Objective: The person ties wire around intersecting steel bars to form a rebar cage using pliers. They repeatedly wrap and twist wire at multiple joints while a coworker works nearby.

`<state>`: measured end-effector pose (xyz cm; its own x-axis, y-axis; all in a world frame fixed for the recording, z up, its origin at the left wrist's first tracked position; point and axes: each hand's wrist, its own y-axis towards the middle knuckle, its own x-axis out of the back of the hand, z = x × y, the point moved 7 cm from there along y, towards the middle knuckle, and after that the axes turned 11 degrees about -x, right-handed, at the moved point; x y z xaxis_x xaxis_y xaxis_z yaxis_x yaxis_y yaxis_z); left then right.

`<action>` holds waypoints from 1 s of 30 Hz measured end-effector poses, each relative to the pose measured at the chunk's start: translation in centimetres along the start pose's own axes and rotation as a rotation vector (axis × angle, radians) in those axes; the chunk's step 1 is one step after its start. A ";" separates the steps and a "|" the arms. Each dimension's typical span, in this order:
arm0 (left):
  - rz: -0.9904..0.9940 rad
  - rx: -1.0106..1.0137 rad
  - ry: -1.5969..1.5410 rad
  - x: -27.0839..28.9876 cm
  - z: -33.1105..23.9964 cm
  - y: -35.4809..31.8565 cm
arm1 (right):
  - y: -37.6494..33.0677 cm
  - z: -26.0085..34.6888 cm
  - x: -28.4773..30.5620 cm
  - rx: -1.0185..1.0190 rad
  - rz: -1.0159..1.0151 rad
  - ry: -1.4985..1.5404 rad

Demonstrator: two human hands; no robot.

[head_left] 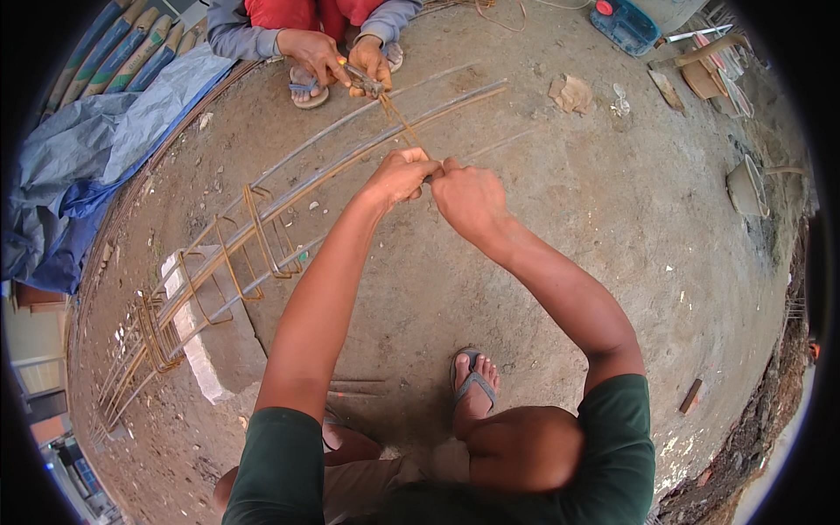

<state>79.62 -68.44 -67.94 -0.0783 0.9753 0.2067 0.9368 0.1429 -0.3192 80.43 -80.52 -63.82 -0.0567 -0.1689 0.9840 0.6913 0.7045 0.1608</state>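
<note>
Fingers of the left hand [398, 178] and the right hand [468, 197] are curled tight and meet knuckle to knuckle, both pinched shut on the near end of a bundle of thin tie wire [401, 121]. From the fingertips the wire runs straight away to a co-worker's hands [346, 63], which grip its far end with a pair of pliers [363, 80]. Just beyond and beneath the fingers, long rebar rods [350, 153] cross the concrete ground [560, 262] and sweep off to the left, where bent rectangular stirrups [262, 232] ring them above a pale concrete block [210, 341]. Behind the wrists the person's sandalled foot [474, 389] rests on the ground. To the right of the fingers the ground lies open as far as a round basin [746, 185]; far to the left sits a crumpled blue tarpaulin [96, 166].
</note>
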 end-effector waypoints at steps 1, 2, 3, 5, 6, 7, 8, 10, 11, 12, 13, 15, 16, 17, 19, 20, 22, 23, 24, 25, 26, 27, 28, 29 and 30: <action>-0.018 -0.013 0.047 -0.1 0.1 0.0 | 0.2 -1.3 0.4 0.069 -0.039 0.070; -0.002 -0.009 0.100 -0.5 -0.5 -0.3 | 0.5 -3.4 0.1 -0.070 0.092 0.339; 0.011 -0.012 0.155 -0.7 -1.3 -0.7 | 0.4 -5.1 -0.7 -0.211 0.223 0.599; -0.064 -0.099 0.191 0.0 -1.4 -1.2 | -1.0 -5.8 -5.1 -0.667 0.548 1.544; -0.271 -0.364 0.319 1.2 -2.3 -2.4 | -1.2 -4.7 -6.7 -0.692 0.592 1.859; -0.473 -0.626 0.462 1.7 -3.0 -4.8 | -1.5 -3.2 -8.5 -0.725 0.638 2.173; -0.655 -0.890 0.611 1.2 -3.3 -8.0 | -2.2 -2.3 -9.8 -0.782 0.667 2.483; -0.639 -0.805 0.358 -0.5 -0.2 -14.1 | -2.7 -1.5 -10.2 -0.798 0.724 2.730; -0.659 -0.684 0.296 -1.3 3.2 -17.8 | -2.0 -0.8 -9.7 -0.776 0.739 2.865; -0.779 -0.507 0.269 -2.2 7.2 -21.8 | -1.7 -0.6 -9.2 -0.716 0.749 2.898; -0.927 -0.283 0.308 -2.6 12.5 -26.3 | -1.8 -0.4 -8.6 -0.663 0.771 2.921; -1.166 0.320 0.351 -4.4 24.2 -36.0 | -2.5 -1.6 -8.1 -0.644 0.684 2.717; -1.220 0.438 0.649 -4.2 27.8 -40.2 | -2.5 -2.4 -8.2 -0.734 0.467 2.412; -1.244 0.576 0.945 -4.3 30.1 -43.8 | -3.1 -3.1 -7.8 -0.801 0.277 2.090; -1.226 0.797 0.859 -3.3 33.3 -46.7 | -3.6 -3.0 -5.4 -0.760 0.027 1.600; -1.216 0.886 0.808 -2.4 34.3 -46.8 | -3.4 -2.0 -3.8 -0.682 -0.051 1.440; -1.190 0.989 0.406 -2.3 34.0 -43.5 | -3.4 -3.3 -0.7 -0.510 -0.216 0.994; -1.224 0.976 0.371 -2.0 34.0 -43.6 | -2.9 -3.2 0.3 -0.395 -0.267 0.769; -1.254 0.962 0.337 -1.8 34.3 -43.8 | -2.6 -3.0 0.8 -0.288 -0.312 0.541; -1.273 0.926 0.299 -1.7 34.5 -44.0 | -2.3 -3.4 0.4 -0.311 -0.276 0.566; -1.345 0.950 0.291 -1.7 34.9 -45.1 | -2.1 -3.1 -0.5 -0.337 -0.238 0.596; -1.409 0.972 0.278 -2.1 35.1 -45.9 | -2.0 -2.9 -1.4 -0.365 -0.202 0.619; -1.348 0.757 0.054 -3.1 34.1 -43.9 | -2.2 -4.7 -3.7 -0.519 -0.026 1.026; -1.270 0.545 -0.166 -3.9 31.8 -41.9 | -2.6 -5.4 -5.6 -0.649 0.143 1.449; -1.269 0.318 -0.296 -4.6 30.5 -40.7 | -2.6 -4.3 -5.8 -0.693 0.170 1.582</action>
<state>31.47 -73.57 -84.15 -0.9364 0.1333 0.3247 0.0452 0.9632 -0.2650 82.02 -84.33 -70.23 0.4534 -0.8852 -0.1037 0.7936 0.4539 -0.4052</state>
